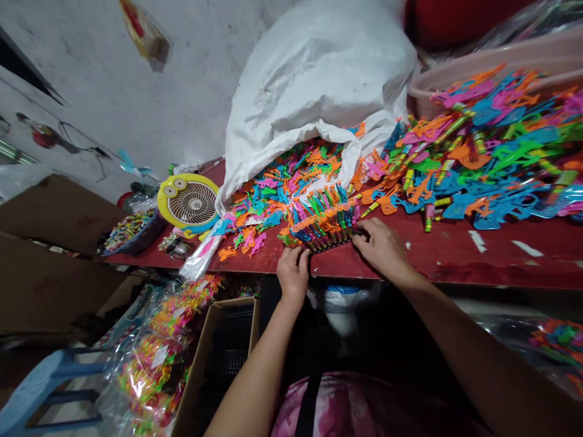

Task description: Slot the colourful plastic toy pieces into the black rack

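Observation:
On the red table in front of me stands a narrow dark rack filled with a tight row of small colourful plastic pieces, with orange parts along the top. My left hand is closed at the rack's near left corner, thumb and forefinger against it. At the right end, my right hand grips with thumb and fingers bent. The undersides of both grips are hidden. Right behind the rack, loose plastic pieces in orange, blue, green and pink spill from a large white sack.
A pile of colourful plastic toys spreads in front of a pink tub at right. A yellow fan and a basket of small pieces stand at left. Below are a cardboard box, filled bags and a blue stool.

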Demonstrator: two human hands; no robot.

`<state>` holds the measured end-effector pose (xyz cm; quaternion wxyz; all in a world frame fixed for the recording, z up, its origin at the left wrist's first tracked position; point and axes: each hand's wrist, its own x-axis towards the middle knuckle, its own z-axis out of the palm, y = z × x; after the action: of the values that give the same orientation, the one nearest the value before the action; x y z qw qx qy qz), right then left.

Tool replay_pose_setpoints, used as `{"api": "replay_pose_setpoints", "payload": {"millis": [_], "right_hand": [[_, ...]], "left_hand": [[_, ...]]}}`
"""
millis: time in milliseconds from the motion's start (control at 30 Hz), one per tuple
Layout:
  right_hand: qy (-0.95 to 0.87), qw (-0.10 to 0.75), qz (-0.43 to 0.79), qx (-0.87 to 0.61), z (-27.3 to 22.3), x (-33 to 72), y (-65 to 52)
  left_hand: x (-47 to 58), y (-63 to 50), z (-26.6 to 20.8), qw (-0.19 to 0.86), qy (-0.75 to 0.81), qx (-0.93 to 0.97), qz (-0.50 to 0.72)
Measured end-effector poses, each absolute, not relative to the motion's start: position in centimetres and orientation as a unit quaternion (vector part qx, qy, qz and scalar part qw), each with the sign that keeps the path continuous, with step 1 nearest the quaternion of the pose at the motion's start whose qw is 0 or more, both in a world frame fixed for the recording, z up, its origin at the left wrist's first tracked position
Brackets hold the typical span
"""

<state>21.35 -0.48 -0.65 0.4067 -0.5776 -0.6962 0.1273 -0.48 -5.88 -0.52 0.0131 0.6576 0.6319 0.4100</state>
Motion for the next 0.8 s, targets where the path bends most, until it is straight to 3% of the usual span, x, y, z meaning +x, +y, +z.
{"api": "replay_pose_setpoints", "payload": {"millis": [300,800], "right_hand": [[-0.704,0.404,0.112,-0.573,-0.9,21.4,-0.4],[-0.715,0.368,0.090,-0.587,-0.3,21.1,-0.7]], "left_hand": [[-0.4,-5.4,-1.2,0.012,0.612,0.662,0.432],[-1.3,-4.2,-0.8,-0.033,0.626,0.716,0.309]]}}
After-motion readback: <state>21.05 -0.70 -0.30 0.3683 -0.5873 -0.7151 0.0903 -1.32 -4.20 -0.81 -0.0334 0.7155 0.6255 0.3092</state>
